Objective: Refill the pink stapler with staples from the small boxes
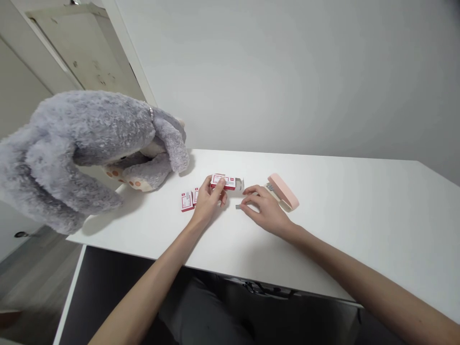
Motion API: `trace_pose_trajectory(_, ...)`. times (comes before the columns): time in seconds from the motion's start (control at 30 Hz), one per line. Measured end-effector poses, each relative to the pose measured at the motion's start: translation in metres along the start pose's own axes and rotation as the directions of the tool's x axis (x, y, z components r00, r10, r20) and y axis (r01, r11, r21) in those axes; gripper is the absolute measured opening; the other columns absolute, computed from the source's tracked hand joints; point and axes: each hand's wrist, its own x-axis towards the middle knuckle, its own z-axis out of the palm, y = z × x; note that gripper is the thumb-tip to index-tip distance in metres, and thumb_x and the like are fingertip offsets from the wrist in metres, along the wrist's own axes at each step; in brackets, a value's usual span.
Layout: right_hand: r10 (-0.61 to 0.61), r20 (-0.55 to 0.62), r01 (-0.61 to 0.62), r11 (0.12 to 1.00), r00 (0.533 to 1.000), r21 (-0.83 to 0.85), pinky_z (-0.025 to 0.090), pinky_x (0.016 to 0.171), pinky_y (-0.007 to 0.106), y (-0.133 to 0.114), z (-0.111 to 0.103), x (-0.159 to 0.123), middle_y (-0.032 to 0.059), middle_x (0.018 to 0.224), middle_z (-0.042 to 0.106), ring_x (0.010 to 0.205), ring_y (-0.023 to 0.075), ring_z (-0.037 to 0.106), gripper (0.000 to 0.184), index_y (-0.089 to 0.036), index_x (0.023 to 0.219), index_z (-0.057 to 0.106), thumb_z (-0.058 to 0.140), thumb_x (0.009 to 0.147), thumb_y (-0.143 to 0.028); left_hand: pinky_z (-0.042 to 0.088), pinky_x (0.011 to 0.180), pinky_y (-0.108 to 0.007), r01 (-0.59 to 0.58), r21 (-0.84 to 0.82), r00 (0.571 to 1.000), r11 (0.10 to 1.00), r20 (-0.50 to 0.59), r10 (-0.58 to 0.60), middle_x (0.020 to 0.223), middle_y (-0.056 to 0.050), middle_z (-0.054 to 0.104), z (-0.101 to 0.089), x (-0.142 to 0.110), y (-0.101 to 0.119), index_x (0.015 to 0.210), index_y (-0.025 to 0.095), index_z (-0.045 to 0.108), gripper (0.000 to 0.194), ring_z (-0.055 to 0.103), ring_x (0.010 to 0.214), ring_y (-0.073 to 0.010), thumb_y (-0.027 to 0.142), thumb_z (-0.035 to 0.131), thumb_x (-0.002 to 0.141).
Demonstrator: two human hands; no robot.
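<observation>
My left hand [208, 196] is closed around a small red-and-white staple box [224, 181], whose end flap stands open toward the right. Between thumb and fingertips, my right hand [264, 208] pinches a short grey strip of staples [237, 207], just above or on the tabletop; I cannot tell which. Beyond my right hand lies a pink stapler [283, 191] with its top raised and a metal part showing inside, partly hidden by that hand. Left of my left hand sits another red-and-white box [187, 201], with a further one [196, 195] partly covered by the hand.
A big grey plush toy [97, 124] leans over the left end of the white table [359, 215]. Behind the table rises a plain wall [287, 72]. The table's front edge runs beneath my forearms, with dark space below.
</observation>
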Motion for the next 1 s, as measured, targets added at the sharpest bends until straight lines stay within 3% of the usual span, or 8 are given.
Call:
trace_pose_trajectory(0.1, 0.152, -0.018, -0.146, 0.971, 0.988, 0.188, 0.055, 0.082, 0.041, -0.0043, -0.0042, 0.0045, 0.0096, 0.108, 0.073, 0.097, 0.0251, 0.068, 0.039, -0.024, 0.099, 0.071, 0.045, 0.11, -0.051, 0.042, 0.049, -0.024, 0.014, -0.004, 0.999, 1.0, 0.046, -0.014, 0.074, 0.003, 0.063, 0.0012, -0.0017, 0.0023, 0.1, 0.021, 0.057, 0.048, 0.049, 0.049, -0.0079, 0.065, 0.075, 0.088)
trace_pose_trajectory(0.2, 0.27, 0.081, -0.277, 0.856, 0.959, 0.437, 0.053, 0.072, 0.036, -0.0075, -0.0072, 0.0077, 0.0075, 0.094, 0.074, 0.081, 0.0205, 0.065, 0.055, -0.022, 0.102, 0.068, 0.032, 0.111, -0.062, 0.043, 0.05, -0.024, 0.03, -0.011, 0.994, 0.999, 0.104, -0.028, 0.076, 0.002, 0.064, 0.0013, -0.0028, 0.0021, 0.102, 0.02, 0.058, 0.046, 0.05, 0.051, -0.0082, 0.062, 0.075, 0.09)
trace_pose_trajectory(0.27, 0.277, 0.157, -0.318, 0.8, 0.948, 0.51, 0.05, 0.068, 0.033, -0.0074, -0.0081, 0.0084, 0.0056, 0.089, 0.073, 0.072, 0.0176, 0.061, 0.054, -0.022, 0.098, 0.066, 0.038, 0.108, -0.067, 0.042, 0.05, -0.024, 0.042, -0.017, 0.986, 0.999, 0.159, -0.039, 0.076, 0.001, 0.064, 0.001, -0.0036, 0.0011, 0.104, 0.02, 0.06, 0.043, 0.052, 0.053, -0.0092, 0.058, 0.075, 0.092)
trace_pose_trajectory(0.4, 0.293, 0.207, -0.359, 0.774, 0.933, 0.522, 0.044, 0.065, 0.03, -0.0048, -0.0094, 0.0079, 0.0011, 0.081, 0.07, 0.062, 0.013, 0.052, 0.05, -0.022, 0.088, 0.062, 0.052, 0.104, -0.068, 0.042, 0.049, -0.024, 0.046, -0.017, 0.97, 0.999, 0.238, -0.041, 0.073, 0.001, 0.063, 0.0006, -0.0047, -0.0002, 0.106, 0.02, 0.06, 0.04, 0.055, 0.054, -0.0112, 0.056, 0.073, 0.094)
trace_pose_trajectory(0.67, 0.254, 0.223, -0.337, 0.76, 0.941, 0.556, 0.043, 0.062, 0.03, -0.0046, -0.01, 0.0076, -0.0012, 0.07, 0.065, 0.06, 0.0132, 0.052, 0.052, -0.023, 0.079, 0.056, 0.057, 0.1, -0.071, 0.044, 0.052, -0.026, 0.063, 0.006, 0.938, 0.998, 0.34, -0.061, 0.073, 0.001, 0.063, 0.0005, -0.0063, 0.0036, 0.112, 0.019, 0.059, 0.044, 0.056, 0.055, -0.0113, 0.057, 0.073, 0.094)
trace_pose_trajectory(0.87, 0.216, 0.313, -0.366, 0.731, 0.925, 0.575, 0.045, 0.061, 0.03, -0.0048, -0.0078, 0.0047, -0.0021, 0.065, 0.065, 0.059, 0.0146, 0.055, 0.051, -0.025, 0.077, 0.053, 0.067, 0.094, -0.071, 0.041, 0.051, -0.025, 0.157, -0.004, 0.875, 0.988, 0.464, -0.137, 0.068, 0.004, 0.058, 0.002, -0.0106, 0.0023, 0.121, 0.019, 0.059, 0.051, 0.053, 0.052, -0.0108, 0.057, 0.076, 0.092)
trace_pose_trajectory(0.93, 0.209, 0.321, -0.364, 0.742, 0.924, 0.563, 0.046, 0.061, 0.031, -0.0069, -0.0075, 0.0043, -0.0017, 0.064, 0.065, 0.059, 0.0152, 0.057, 0.05, -0.024, 0.077, 0.055, 0.068, 0.094, -0.069, 0.038, 0.05, -0.025, 0.166, -0.006, 0.888, 0.986, 0.435, -0.146, 0.063, 0.007, 0.053, 0.002, -0.0098, -0.0009, 0.129, 0.021, 0.054, 0.057, 0.049, 0.049, -0.0105, 0.058, 0.076, 0.091)
trace_pose_trajectory(1.0, 0.208, 0.306, -0.352, 0.751, 0.929, 0.559, 0.046, 0.061, 0.03, -0.0094, -0.0075, 0.0042, -0.0015, 0.066, 0.066, 0.059, 0.0149, 0.057, 0.048, -0.024, 0.078, 0.057, 0.068, 0.094, -0.067, 0.034, 0.048, -0.024, 0.113, 0.005, 0.945, 0.994, 0.307, -0.109, 0.06, 0.01, 0.05, 0.001, -0.0073, -0.0039, 0.128, 0.024, 0.051, 0.056, 0.044, 0.047, -0.0102, 0.059, 0.075, 0.091)
